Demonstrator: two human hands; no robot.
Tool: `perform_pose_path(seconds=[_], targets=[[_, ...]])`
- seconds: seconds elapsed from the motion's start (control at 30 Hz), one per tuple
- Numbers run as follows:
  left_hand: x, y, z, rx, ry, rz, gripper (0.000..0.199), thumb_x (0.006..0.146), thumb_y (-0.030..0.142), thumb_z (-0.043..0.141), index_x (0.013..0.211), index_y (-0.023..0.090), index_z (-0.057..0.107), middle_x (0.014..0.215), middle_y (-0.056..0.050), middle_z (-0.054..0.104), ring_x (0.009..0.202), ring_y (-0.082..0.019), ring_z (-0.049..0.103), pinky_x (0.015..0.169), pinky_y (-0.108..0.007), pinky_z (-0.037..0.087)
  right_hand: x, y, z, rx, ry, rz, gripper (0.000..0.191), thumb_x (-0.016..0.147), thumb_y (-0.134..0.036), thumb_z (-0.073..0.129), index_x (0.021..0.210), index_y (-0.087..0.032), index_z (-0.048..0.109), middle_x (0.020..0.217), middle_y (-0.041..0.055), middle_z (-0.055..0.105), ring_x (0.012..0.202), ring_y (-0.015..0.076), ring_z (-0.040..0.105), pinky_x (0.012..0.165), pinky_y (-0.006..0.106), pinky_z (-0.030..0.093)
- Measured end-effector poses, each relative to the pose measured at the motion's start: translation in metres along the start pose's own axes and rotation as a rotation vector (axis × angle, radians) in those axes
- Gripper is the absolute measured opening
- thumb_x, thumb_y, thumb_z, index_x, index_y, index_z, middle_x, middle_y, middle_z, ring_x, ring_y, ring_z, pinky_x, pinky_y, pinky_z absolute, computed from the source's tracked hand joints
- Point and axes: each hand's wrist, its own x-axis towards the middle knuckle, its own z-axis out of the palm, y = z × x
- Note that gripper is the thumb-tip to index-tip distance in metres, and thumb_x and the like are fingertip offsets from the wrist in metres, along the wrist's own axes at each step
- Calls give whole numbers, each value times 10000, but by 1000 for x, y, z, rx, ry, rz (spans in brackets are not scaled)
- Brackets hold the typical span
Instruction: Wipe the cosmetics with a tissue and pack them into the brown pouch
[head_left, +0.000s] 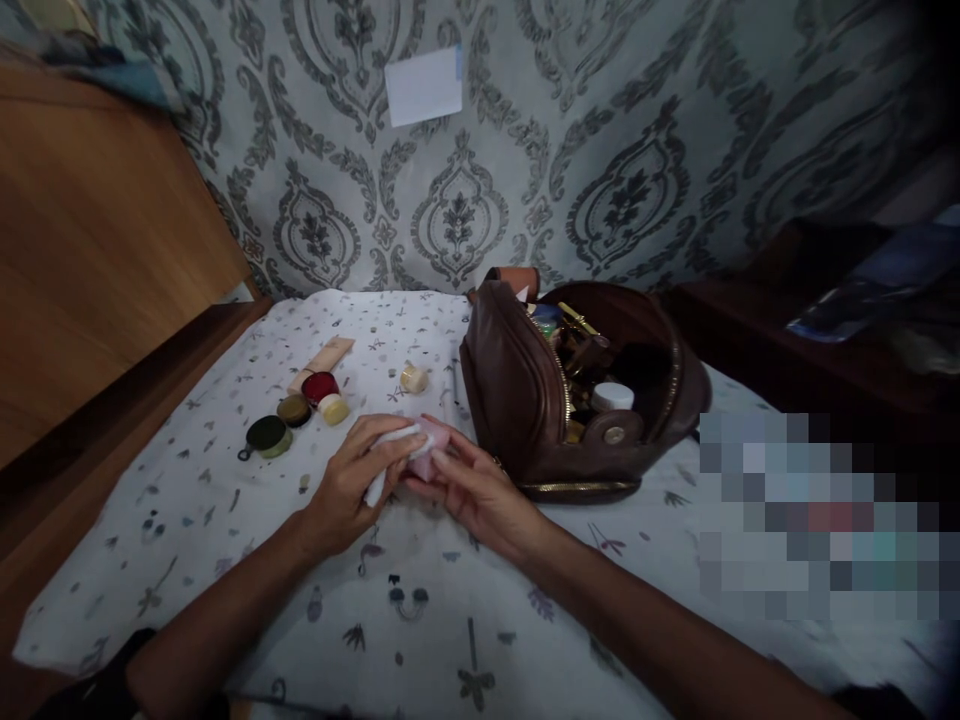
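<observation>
My left hand [349, 480] is closed on a folded white wipe [380, 468], which it presses against a small pale pink container [430, 452]. My right hand [484, 492] grips that container from the other side, its fingers partly hiding the shape. Just beyond the hands a small cream-coloured jar [413, 377] sits on the patterned sheet [315, 600]. To the right stands an unzipped brown leather toiletry bag [506, 370], with a white-lidded jar [613, 397] and several gold-coloured items inside.
Left of the hands are a dark green-lidded jar [268, 436], a small brownish jar [293, 409], a red-topped jar [320, 387], a yellow-lidded jar [333, 408] and a beige tube [330, 358]. Wooden furniture [112, 190] borders the left; patterned wallpaper [457, 210] rises behind.
</observation>
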Motion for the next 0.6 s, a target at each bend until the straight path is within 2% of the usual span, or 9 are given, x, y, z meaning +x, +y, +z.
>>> perform_pose_path(seconds=[0.13, 0.27, 0.37, 0.6], targets=[[-2, 2, 1, 57, -5, 10, 444, 925, 32, 497, 1321, 225, 553, 1241, -144, 539, 1169, -240, 545, 921, -405, 523, 2, 1, -5, 7, -35, 15, 460, 718, -418, 813, 1114, -248, 651, 1147, 35, 685, 1005, 182, 657, 965, 409, 522], [-1, 7, 1, 95, 12, 26, 419, 914, 57, 547, 1304, 207, 571, 1240, -145, 514, 1171, -242, 541, 911, -384, 531, 3, 3, -9, -45, -17, 30, 425, 715, -488, 803, 1030, -239, 664, 1003, 30, 700, 880, 160, 646, 860, 342, 530], [-2, 8, 2, 110, 34, 45, 411, 916, 75, 557, 1303, 211, 576, 1233, -144, 514, 1161, -245, 546, 897, -385, 538, 4, 5, -10, -118, 5, 12, 456, 720, -530, 781, 1039, -227, 664, 1034, 48, 696, 891, 167, 633, 842, 326, 514], [-5, 7, 6, 101, 78, 56, 476, 879, -23, 504, 1298, 185, 593, 1179, -138, 542, 1114, -240, 559, 862, -387, 539, 3, 4, -7, -66, 34, 5, 459, 681, -460, 824, 1054, -228, 689, 1058, 46, 691, 906, 158, 621, 827, 293, 500]])
